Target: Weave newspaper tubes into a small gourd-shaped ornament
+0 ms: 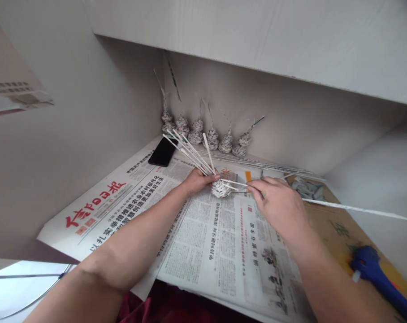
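A small round piece woven from rolled newspaper strips (221, 189) sits just above the newspaper-covered table, with several long paper rods (193, 152) fanning up and left from it. My left hand (200, 180) is closed round the base of these rods, its thumb lying by the top of the weave. My right hand (274, 197) pinches paper strips (235, 183) that run across from the woven piece. One long white strip (354, 207) trails from behind my right hand to the right edge of the view. The right fingertips are partly hidden.
Several finished-looking woven paper gourds (197, 131) stand along the back wall. A black phone (163, 151) lies at the left. Loose paper rods (260, 163) lie behind my hands. A blue glue gun (374, 273) rests on cardboard (327, 229) at the right. A white overhang (257, 36) juts out above.
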`<act>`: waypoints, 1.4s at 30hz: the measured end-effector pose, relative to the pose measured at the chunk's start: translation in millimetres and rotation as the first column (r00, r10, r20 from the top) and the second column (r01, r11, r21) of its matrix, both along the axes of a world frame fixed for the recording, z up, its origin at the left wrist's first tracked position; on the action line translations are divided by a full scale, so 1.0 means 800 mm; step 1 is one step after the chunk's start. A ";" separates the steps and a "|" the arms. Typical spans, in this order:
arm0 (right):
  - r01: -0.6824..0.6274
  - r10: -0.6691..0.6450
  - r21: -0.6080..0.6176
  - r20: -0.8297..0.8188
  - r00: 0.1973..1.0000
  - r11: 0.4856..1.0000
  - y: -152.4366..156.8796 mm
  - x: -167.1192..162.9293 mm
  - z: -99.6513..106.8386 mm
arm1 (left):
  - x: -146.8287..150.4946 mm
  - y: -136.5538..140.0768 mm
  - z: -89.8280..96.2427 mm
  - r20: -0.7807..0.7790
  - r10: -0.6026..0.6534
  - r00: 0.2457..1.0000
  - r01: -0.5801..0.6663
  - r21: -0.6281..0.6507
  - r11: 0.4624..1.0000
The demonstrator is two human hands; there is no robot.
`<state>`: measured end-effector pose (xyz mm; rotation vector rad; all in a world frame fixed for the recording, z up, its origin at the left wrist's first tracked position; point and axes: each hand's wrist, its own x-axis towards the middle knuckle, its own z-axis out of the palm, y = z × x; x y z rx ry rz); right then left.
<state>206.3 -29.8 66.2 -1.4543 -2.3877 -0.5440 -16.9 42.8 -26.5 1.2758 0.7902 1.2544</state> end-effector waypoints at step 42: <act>0.036 -0.032 -0.176 0.029 0.999 0.984 0.008 -0.019 -0.009 | 0.000 -0.002 0.003 -0.052 -0.026 0.998 0.027 0.014 1.000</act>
